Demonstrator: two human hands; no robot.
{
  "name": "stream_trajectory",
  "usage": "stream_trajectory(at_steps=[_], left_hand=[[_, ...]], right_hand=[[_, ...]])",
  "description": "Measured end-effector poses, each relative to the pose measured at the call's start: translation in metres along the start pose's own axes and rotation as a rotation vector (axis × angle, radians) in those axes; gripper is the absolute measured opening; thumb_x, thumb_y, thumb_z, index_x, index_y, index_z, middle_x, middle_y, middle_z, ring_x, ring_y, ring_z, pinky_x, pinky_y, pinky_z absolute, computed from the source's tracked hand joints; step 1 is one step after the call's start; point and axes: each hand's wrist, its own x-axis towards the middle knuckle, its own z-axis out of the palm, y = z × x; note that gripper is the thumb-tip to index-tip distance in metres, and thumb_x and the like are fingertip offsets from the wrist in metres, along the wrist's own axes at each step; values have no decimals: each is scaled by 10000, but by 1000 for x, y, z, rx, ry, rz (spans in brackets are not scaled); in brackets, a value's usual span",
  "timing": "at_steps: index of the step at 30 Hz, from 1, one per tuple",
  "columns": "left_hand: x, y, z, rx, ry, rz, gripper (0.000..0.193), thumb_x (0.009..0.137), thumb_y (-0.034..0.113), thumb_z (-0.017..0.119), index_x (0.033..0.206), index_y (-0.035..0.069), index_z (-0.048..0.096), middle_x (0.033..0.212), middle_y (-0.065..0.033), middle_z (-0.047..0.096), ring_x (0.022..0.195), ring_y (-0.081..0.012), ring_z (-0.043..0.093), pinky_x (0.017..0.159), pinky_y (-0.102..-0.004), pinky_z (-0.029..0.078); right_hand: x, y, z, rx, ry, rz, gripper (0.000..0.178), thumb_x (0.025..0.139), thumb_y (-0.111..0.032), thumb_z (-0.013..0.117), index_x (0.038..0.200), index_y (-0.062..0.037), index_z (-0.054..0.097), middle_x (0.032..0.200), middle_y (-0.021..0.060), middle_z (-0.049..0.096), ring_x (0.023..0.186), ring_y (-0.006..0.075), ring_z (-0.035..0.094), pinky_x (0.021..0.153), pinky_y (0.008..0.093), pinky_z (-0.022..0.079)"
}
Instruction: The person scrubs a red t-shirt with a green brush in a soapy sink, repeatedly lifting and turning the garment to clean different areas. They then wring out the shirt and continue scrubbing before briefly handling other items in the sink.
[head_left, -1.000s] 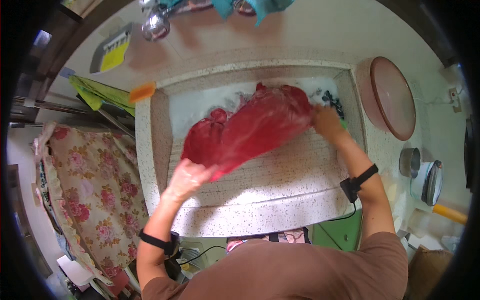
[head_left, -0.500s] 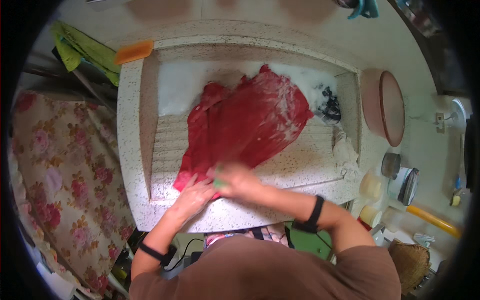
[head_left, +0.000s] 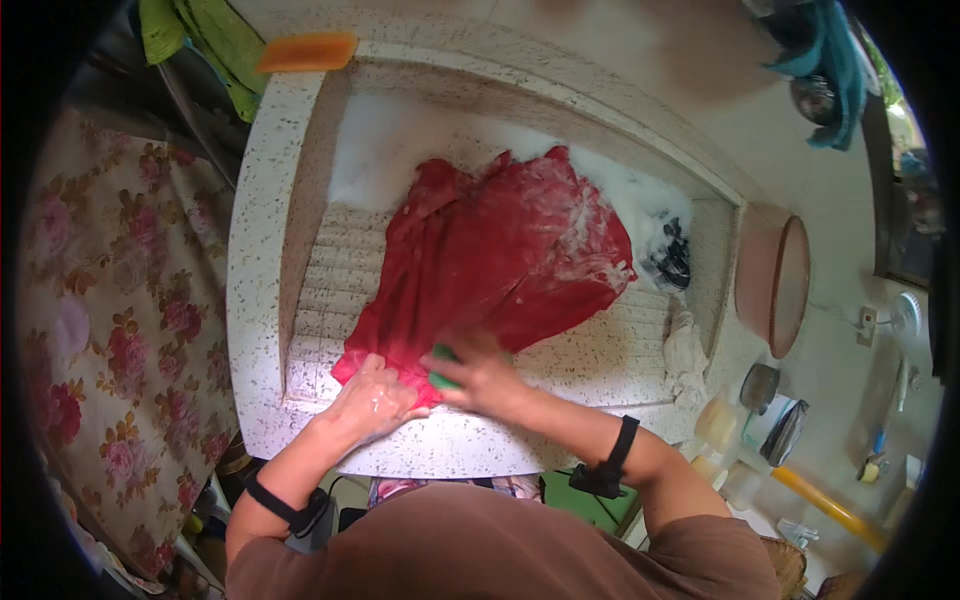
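Red wet cloth (head_left: 480, 245) lies spread over the ridged, speckled stone washing sink (head_left: 262, 270), with white suds streaked across its right part. Its near corner reaches the front ledge. There my left hand (head_left: 368, 402), wet and soapy, is closed on the cloth with curled fingers, pressing it down. Just to the right, my right hand (head_left: 488, 378) grips a small green block (head_left: 443, 367) against the cloth. Motion blurs this hand, and its fingers hide most of the block, so I cannot tell whether it is soap or a brush.
Foam (head_left: 385, 150) covers the sink's far end. A black bundle (head_left: 672, 255) and a whitish cloth (head_left: 685, 355) lie along the right side. An orange block (head_left: 308, 52) sits on the far left corner. A pink tub (head_left: 762, 285) stands at right; a floral curtain (head_left: 125, 340) hangs at left.
The view has turned, so the sink appears tilted. My left hand has curled more tightly over the cloth's near corner. My right hand keeps the green block on the cloth, still blurred.
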Motion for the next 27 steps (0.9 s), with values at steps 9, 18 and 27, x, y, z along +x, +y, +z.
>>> stream_trajectory(at_steps=[9, 18, 27], left_hand=[[-6, -6, 2, 104, -149, -147, 443, 888, 473, 561, 651, 111, 656, 631, -83, 632, 688, -245, 584, 774, -420, 391], [4, 4, -15, 241, -82, -232, 282, 751, 339, 700, 783, 61, 668, 840, -125, 659, 882, -259, 606, 912, -459, 400], [111, 45, 43, 224, 135, -113, 354, 795, 72, 551, 1139, 5, 598, 1128, -173, 623, 989, -303, 584, 908, -452, 475]], right_hand=[[55, 50, -93, 78, -179, 596, 260, 830, -286, 657, 1002, -101, 717, 959, 166, 689, 860, 327, 668, 768, 442, 534], [-41, 157, -101, -317, 299, 730, 345, 784, -301, 711, 1030, -59, 720, 1129, 213, 618, 1013, 338, 608, 846, 429, 515], [-109, 238, -31, -345, 441, 402, 443, 816, -348, 691, 1124, -29, 673, 1220, 189, 608, 1146, 373, 549, 1002, 423, 416]])
